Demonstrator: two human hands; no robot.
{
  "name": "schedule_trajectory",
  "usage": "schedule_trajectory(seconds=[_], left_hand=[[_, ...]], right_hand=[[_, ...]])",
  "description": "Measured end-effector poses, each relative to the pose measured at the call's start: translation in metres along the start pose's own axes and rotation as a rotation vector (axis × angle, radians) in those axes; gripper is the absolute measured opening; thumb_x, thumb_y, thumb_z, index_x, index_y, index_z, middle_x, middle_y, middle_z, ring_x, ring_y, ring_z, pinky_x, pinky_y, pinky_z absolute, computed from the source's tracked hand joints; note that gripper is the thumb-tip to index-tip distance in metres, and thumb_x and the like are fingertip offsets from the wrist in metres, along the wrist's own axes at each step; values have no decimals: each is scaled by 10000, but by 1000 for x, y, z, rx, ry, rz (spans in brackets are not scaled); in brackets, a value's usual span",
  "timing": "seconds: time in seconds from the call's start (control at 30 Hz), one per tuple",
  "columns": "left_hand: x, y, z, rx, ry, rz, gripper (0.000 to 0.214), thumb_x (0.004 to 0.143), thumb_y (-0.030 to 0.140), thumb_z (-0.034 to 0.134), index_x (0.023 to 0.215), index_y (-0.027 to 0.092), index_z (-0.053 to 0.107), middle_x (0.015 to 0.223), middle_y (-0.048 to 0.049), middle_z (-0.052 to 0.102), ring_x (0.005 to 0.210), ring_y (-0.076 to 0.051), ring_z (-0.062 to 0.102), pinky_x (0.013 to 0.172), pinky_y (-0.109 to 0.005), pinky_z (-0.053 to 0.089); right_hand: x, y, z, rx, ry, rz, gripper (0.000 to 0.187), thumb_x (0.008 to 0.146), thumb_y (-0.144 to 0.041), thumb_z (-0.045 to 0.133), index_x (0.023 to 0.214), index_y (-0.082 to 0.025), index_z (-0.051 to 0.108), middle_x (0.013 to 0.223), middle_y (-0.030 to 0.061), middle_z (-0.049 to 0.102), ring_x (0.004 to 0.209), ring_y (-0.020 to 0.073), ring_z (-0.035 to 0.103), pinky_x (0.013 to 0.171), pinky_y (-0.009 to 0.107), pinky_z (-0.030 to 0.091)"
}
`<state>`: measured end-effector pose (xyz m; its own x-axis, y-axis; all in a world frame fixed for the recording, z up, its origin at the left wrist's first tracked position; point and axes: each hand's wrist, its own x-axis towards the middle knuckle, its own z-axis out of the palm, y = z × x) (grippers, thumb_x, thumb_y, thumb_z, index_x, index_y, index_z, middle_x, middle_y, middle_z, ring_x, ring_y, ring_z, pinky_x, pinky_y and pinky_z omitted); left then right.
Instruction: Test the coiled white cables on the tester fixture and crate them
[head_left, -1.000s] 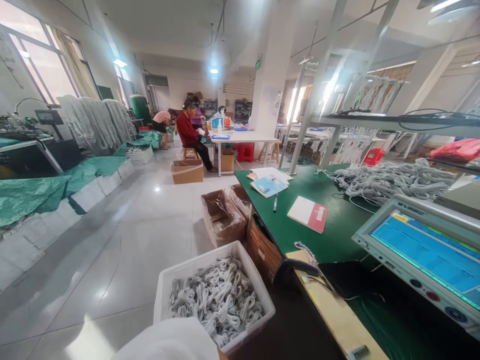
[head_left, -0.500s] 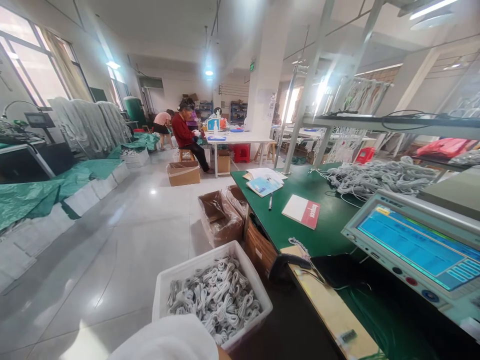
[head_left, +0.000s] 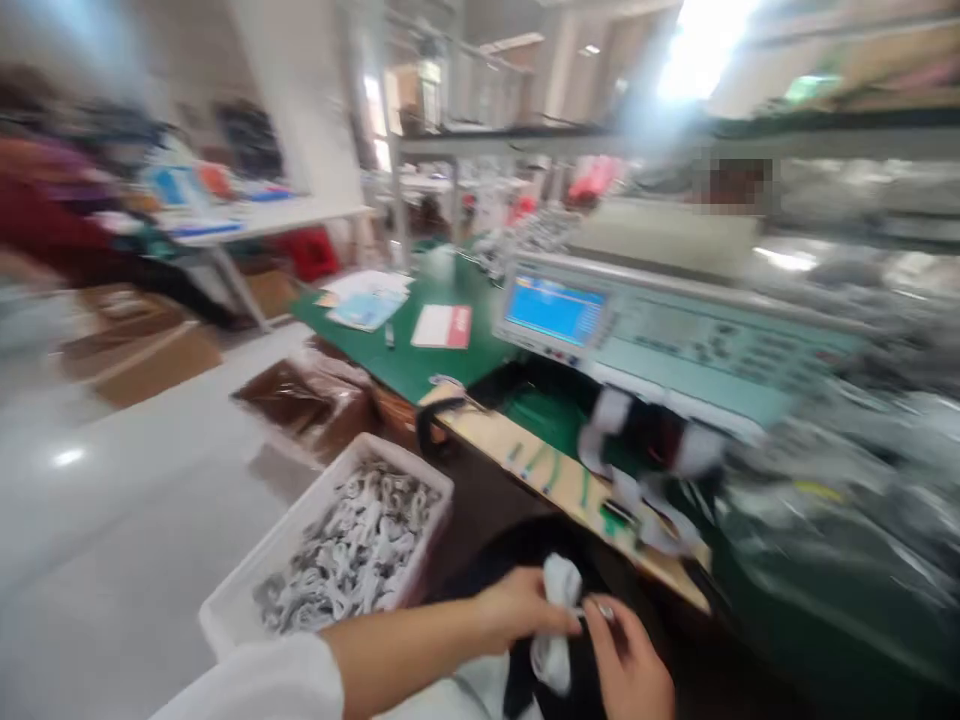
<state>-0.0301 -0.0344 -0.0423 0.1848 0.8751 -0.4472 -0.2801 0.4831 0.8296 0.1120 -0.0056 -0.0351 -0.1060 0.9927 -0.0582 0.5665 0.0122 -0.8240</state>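
Down at the bottom edge, we see both hands meeting on a small white cable bundle (head_left: 556, 625). Our left hand (head_left: 517, 612) comes in from a white sleeve (head_left: 262, 685), its fingers pinched on the top of the bundle. Our right hand (head_left: 630, 665) sits just beside it, fingers (head_left: 604, 612) curled in against the bundle's right side, so both hands are grasping it. The bundle hangs between them, in front of dark cloth in our lap and below the near edge of the table (head_left: 420, 365).

Just left of the hands stands a white bin (head_left: 225, 610) on the floor, filled with more coiled grey-white cables (head_left: 345, 545). Beyond it are open brown boxes (head_left: 300, 400) lined with plastic.

Along the table's near edge lies a pale wooden board (head_left: 540, 470) with small green parts on it; blur keeps us from saying what they are. Behind the board is a tester (head_left: 675, 340) with a blue screen (head_left: 555, 310) and rows of buttons. Left of it, on the green top, lie a white and red booklet (head_left: 442, 326), a pen (head_left: 389, 335) and some papers (head_left: 367, 298).

Farther off, much blurred, a white table (head_left: 285, 215) stands with a person in red (head_left: 52, 225) beside it.
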Motion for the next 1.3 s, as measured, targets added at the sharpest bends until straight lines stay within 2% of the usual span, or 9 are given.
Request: schedule_trajectory(seconds=[0.2, 0.43, 0.6, 0.7, 0.8, 0.97, 1.03, 1.17, 1.3], left_hand=[[11, -3, 3, 44, -49, 78, 362, 568, 260, 661, 891, 122, 572, 781, -22, 599, 699, -136, 510, 647, -232, 372], [18, 1, 8, 207, 46, 147, 334, 512, 235, 686, 811, 164, 556, 769, -14, 587, 757, -168, 496, 684, -242, 371], [14, 20, 12, -344, -259, -110, 319, 637, 387, 588, 844, 152, 526, 755, -25, 569, 695, -138, 505, 626, -230, 357], [12, 23, 15, -548, -415, -279, 517, 689, 609, 368, 767, 132, 550, 670, -45, 562, 619, -129, 497, 577, -221, 345], [12, 20, 19, -617, -457, -393, 553, 659, 643, 378, 722, 123, 555, 611, -34, 538, 553, -110, 476, 493, -191, 305], [5, 22, 31, -485, -338, -201, 249, 643, 333, 621, 744, 111, 573, 628, -22, 544, 531, -78, 473, 506, -182, 313], [2, 23, 35, -452, -271, -88, 307, 598, 220, 672, 872, 127, 571, 704, -28, 566, 572, -82, 492, 562, -199, 341], [0, 23, 41, -352, -74, -5, 375, 570, 241, 694, 905, 115, 582, 673, -35, 580, 529, -87, 486, 539, -214, 350], [8, 26, 45, -262, 80, 171, 307, 597, 302, 664, 842, 129, 596, 660, -22, 585, 585, -109, 500, 584, -227, 372]], right_hand=[[-6, -4, -2, 303, -25, -7, 177, 719, -327, 534, 793, -174, 585, 713, 33, 617, 630, 171, 573, 581, 244, 455], [3, 1, 3, 426, -26, 97, 107, 669, -265, 592, 701, -170, 555, 606, -4, 556, 558, 147, 529, 524, 230, 412], [6, 0, -7, 857, -56, 245, 110, 707, -285, 559, 716, -185, 515, 596, -38, 509, 495, 102, 483, 466, 200, 369], [2, -9, -17, 991, -220, 139, 88, 735, -267, 539, 733, -189, 498, 678, -28, 497, 478, 89, 469, 465, 216, 384], [-4, -16, -24, 987, -295, 33, 79, 743, -260, 533, 774, -198, 495, 755, -11, 481, 506, 98, 479, 472, 237, 405], [-9, -21, -35, 702, -217, -132, 20, 725, -204, 546, 738, -192, 538, 854, 20, 492, 711, 146, 512, 634, 256, 424], [-10, -21, -40, 540, -194, -186, 53, 716, -188, 551, 766, -198, 564, 989, 48, 494, 839, 178, 508, 696, 264, 413], [-13, -19, -45, 333, -141, -192, 77, 694, -192, 563, 770, -202, 561, 1168, 70, 441, 915, 207, 510, 676, 266, 425], [-13, -12, -39, 290, 46, -68, 73, 744, -266, 504, 783, -204, 506, 967, 75, 596, 723, 183, 580, 630, 279, 444]])
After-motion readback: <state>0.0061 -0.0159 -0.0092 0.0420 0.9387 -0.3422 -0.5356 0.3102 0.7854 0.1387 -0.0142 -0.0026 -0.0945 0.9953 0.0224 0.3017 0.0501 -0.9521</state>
